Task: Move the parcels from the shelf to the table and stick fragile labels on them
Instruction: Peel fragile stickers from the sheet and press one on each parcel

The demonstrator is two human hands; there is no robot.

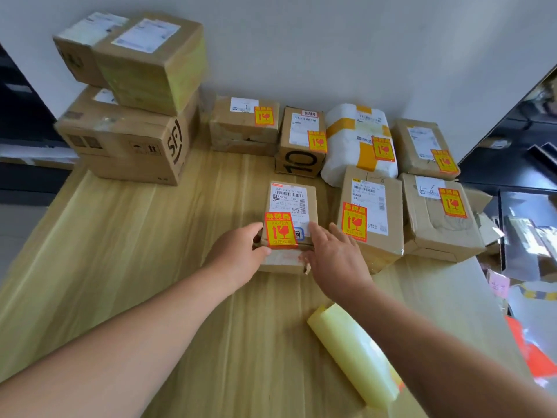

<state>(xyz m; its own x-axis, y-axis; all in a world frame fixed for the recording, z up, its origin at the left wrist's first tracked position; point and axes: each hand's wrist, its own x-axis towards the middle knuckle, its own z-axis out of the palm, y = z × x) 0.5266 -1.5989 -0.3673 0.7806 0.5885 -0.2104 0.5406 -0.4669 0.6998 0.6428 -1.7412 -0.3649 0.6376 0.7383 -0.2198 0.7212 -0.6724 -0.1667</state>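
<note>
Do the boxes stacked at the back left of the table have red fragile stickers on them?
No, the stacked boxes show only white shipping labels and printed marks on their visible faces.

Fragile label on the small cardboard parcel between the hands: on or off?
On: a red-and-yellow fragile label sits on top of the small brown cardboard parcel, near corner.

Matt brown cardboard parcels [291, 224] sit on a smooth pale wood-grain table [120, 251] beside glossy yellowish backing paper [355, 354].
</note>
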